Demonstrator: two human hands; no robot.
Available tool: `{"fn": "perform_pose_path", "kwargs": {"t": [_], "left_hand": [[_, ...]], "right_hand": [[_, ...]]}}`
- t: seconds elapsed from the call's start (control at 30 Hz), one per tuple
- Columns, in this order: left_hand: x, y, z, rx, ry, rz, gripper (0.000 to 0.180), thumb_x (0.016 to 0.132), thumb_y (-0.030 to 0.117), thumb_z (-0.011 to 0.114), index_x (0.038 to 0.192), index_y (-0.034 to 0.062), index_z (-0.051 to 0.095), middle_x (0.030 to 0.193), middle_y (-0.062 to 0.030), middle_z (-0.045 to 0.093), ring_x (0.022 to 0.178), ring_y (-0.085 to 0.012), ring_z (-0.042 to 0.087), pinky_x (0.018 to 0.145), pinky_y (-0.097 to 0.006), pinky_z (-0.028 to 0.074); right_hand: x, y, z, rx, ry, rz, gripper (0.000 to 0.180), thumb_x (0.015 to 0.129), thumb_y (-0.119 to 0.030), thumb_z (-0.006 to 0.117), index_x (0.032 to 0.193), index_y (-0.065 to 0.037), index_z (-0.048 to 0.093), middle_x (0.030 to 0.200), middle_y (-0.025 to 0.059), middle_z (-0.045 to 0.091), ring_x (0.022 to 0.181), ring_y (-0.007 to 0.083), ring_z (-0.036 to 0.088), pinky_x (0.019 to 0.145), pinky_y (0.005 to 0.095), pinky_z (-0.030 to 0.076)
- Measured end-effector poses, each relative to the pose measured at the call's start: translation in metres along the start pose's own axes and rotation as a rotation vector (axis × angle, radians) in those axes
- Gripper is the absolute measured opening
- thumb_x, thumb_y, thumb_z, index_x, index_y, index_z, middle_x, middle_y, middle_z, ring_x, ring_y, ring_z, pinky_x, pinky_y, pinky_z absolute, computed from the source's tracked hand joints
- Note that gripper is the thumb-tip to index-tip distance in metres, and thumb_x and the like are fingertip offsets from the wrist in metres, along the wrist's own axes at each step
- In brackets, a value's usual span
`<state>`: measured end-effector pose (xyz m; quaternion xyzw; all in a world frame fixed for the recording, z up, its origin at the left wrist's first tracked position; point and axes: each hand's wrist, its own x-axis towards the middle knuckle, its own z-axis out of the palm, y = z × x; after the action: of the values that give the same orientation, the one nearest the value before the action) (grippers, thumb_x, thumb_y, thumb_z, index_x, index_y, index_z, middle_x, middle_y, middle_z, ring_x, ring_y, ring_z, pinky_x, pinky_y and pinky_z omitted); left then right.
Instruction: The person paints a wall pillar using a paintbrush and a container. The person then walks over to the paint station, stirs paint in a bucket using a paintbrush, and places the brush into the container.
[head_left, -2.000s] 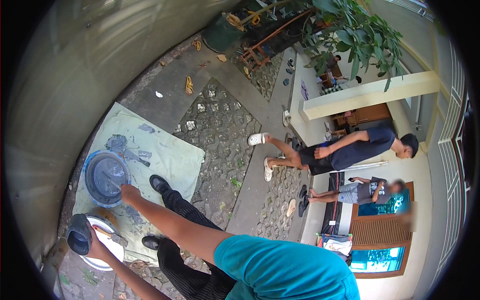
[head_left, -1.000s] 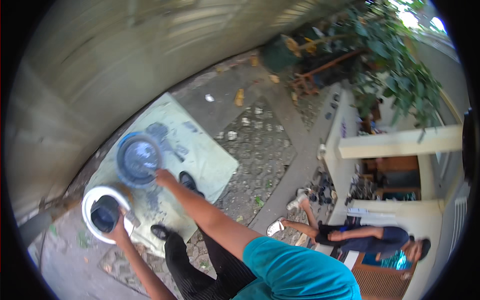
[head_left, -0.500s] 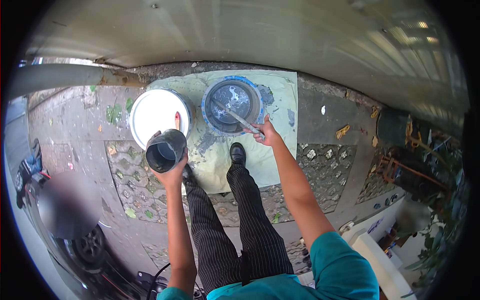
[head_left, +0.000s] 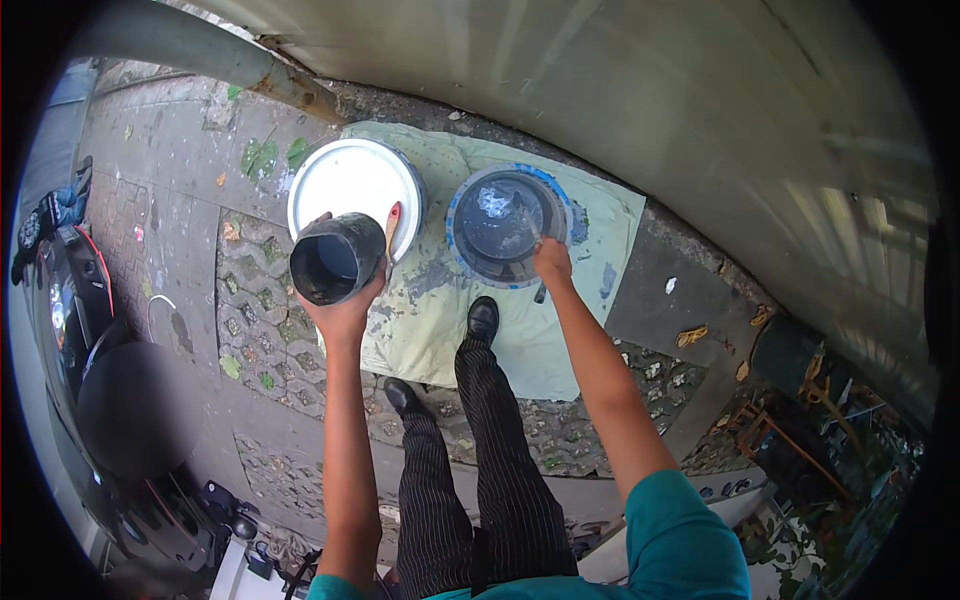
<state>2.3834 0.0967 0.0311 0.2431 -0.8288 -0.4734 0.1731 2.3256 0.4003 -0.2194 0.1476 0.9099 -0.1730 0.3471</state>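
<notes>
My left hand (head_left: 345,312) is closed around a dark, round, open-topped container (head_left: 318,268), tilted so that its hollow inside shows. It is held in front of a white round lid or bucket top (head_left: 345,185). My right hand (head_left: 552,262) grips a grey stick (head_left: 528,218) above the near right rim of a round bucket (head_left: 566,208) with blue, smeared edges. The stick's far end reaches into grey liquid (head_left: 490,232) with pale streaks; its other end pokes out below my fist. A paintbrush with a red-tipped handle (head_left: 393,222) lies at the white top's right edge.
Both buckets stand on a pale green, grey-stained sheet (head_left: 520,350) over paving. A metal wall (head_left: 700,130) and a thick pipe (head_left: 230,60) border the far side. My shoes (head_left: 482,320) are close in front. A dark vehicle (head_left: 80,330) is at left, plants at lower right.
The whole view has turned. My right hand has moved over the bucket's rim and the stick stands at a steeper angle. My left foot has shifted back; the dark container stays in my left hand.
</notes>
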Motion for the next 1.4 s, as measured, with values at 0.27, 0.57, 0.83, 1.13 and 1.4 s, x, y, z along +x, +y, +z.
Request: {"fn": "perform_pose_path", "kwargs": {"t": [0.27, 0.57, 0.83, 1.13, 1.4], "left_hand": [[-0.022, -0.042, -0.026, 0.041, 0.045, 0.015, 0.059, 0.054, 0.013, 0.09, 0.102, -0.003, 0.06, 0.098, -0.0076, 0.066, 0.087, -0.0153, 0.064, 0.083, -0.03, 0.051], [-0.046, -0.054, -0.068, 0.023, 0.123, -0.053, 0.055, 0.056, 0.011, 0.088, 0.102, -0.0026, 0.061, 0.098, -0.0081, 0.067, 0.085, -0.0151, 0.065, 0.08, -0.029, 0.053], [-0.068, -0.062, -0.104, 0.087, 0.102, -0.178, 0.066, 0.061, 0.01, 0.086, 0.119, -0.0017, 0.056, 0.116, -0.0096, 0.063, 0.102, -0.0171, 0.061, 0.092, -0.032, 0.048], [-0.084, -0.061, -0.131, 0.004, 0.24, -0.079, 0.057, 0.057, 0.006, 0.086, 0.108, -0.002, 0.06, 0.106, -0.0092, 0.066, 0.093, -0.016, 0.064, 0.086, -0.032, 0.051], [-0.11, -0.069, -0.153, 0.109, 0.27, -0.129, 0.058, 0.056, 0.01, 0.088, 0.107, -0.0016, 0.06, 0.102, -0.0084, 0.067, 0.091, -0.0156, 0.064, 0.084, -0.031, 0.051]], "right_hand": [[-0.001, -0.003, 0.043, -0.073, -0.107, -0.268, 0.022, 0.086, -0.022, 0.059, 0.099, -0.009, 0.07, 0.087, 0.0221, 0.068, 0.085, 0.0346, 0.067, 0.075, 0.0421, 0.052], [0.004, 0.007, -0.007, -0.369, -0.215, -0.059, 0.031, 0.086, -0.024, 0.058, 0.105, -0.001, 0.066, 0.105, 0.0248, 0.065, 0.099, 0.0378, 0.064, 0.086, 0.0432, 0.051], [0.003, -0.012, 0.018, -0.296, -0.021, -0.188, 0.028, 0.088, -0.024, 0.057, 0.107, -0.007, 0.067, 0.1, 0.023, 0.066, 0.098, 0.0391, 0.063, 0.085, 0.0457, 0.049], [-0.011, -0.007, 0.068, -0.2, -0.123, -0.302, 0.032, 0.088, -0.025, 0.059, 0.113, -0.006, 0.066, 0.089, 0.0136, 0.071, 0.084, 0.0277, 0.068, 0.076, 0.039, 0.052], [-0.041, -0.001, 0.047, -0.179, -0.229, -0.112, 0.03, 0.088, -0.023, 0.059, 0.112, -0.007, 0.066, 0.101, 0.0198, 0.068, 0.099, 0.0361, 0.064, 0.088, 0.0419, 0.049]]}}
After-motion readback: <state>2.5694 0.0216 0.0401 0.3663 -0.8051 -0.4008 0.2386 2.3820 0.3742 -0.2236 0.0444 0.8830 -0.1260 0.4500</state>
